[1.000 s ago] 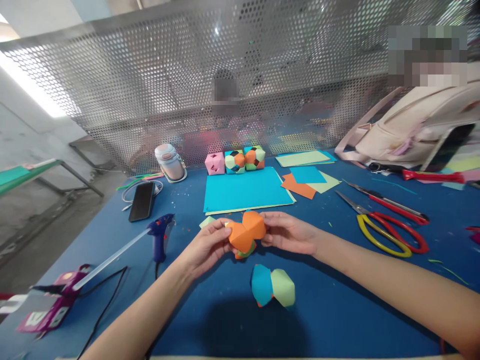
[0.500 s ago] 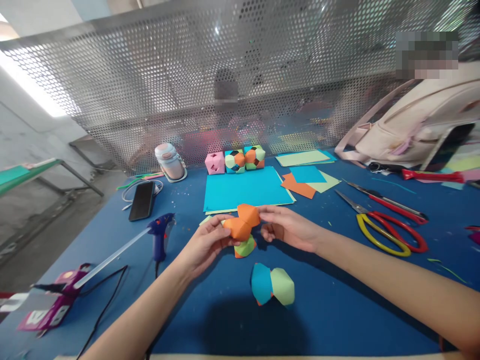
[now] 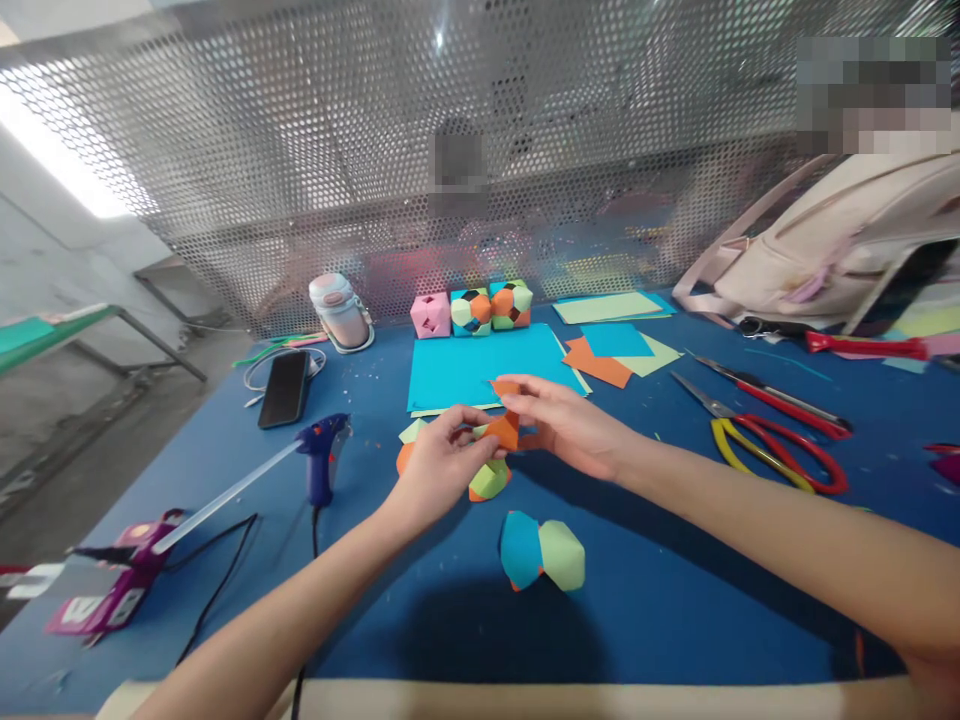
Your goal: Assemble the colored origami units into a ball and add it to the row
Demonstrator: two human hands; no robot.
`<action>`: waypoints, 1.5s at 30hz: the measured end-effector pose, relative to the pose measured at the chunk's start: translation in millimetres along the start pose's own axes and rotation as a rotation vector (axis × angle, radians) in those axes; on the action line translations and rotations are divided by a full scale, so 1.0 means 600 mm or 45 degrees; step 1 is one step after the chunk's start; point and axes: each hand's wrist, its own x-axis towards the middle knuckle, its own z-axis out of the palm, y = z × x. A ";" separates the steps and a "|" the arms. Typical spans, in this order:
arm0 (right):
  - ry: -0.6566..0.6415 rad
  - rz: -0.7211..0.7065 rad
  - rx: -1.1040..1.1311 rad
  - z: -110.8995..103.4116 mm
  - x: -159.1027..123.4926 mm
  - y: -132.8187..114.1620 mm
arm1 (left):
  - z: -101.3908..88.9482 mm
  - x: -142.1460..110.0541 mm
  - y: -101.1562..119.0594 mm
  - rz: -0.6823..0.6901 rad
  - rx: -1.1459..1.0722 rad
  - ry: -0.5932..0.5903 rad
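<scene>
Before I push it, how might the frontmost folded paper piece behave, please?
The blue and pale-green paper piece would likely slide easily, being folded paper. Its flat facets should resist rolling; its puffed shape could dent.

Both hands are bare. The left hand [image 3: 442, 460] is to the right of the glue gun [image 3: 321, 470]; the right hand [image 3: 566, 425] is farther right of it. Each hand is small and slender with slim, tapering fingers; the nails are too small to make out. The wrists are narrow and uncovered, running smoothly into the arms. The left forearm [image 3: 322, 585], on the wearer's side of the glue gun, is bare along its whole visible length and broadens away from the wrist. The right forearm [image 3: 750, 520], well to the right of the glue gun, is likewise bare, slim and smooth in outline.
</scene>
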 end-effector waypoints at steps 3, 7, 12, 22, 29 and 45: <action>0.052 -0.022 -0.049 0.013 0.008 -0.004 | 0.015 0.007 0.002 0.094 0.048 0.024; 0.045 -0.061 -0.122 0.010 0.020 -0.007 | 0.019 0.003 0.010 0.181 0.015 -0.019; 0.004 -0.101 -0.730 -0.028 0.026 -0.022 | -0.033 -0.016 0.015 0.330 0.274 0.068; -0.039 -0.155 -2.224 -0.046 0.021 0.013 | -0.149 -0.010 -0.063 0.157 1.126 0.088; 0.010 -0.200 -2.303 -0.043 0.015 0.002 | -0.140 0.008 -0.075 0.168 1.408 -0.210; 0.177 -0.520 -1.947 -0.088 -0.076 0.007 | -0.134 -0.001 -0.064 0.292 1.272 -0.178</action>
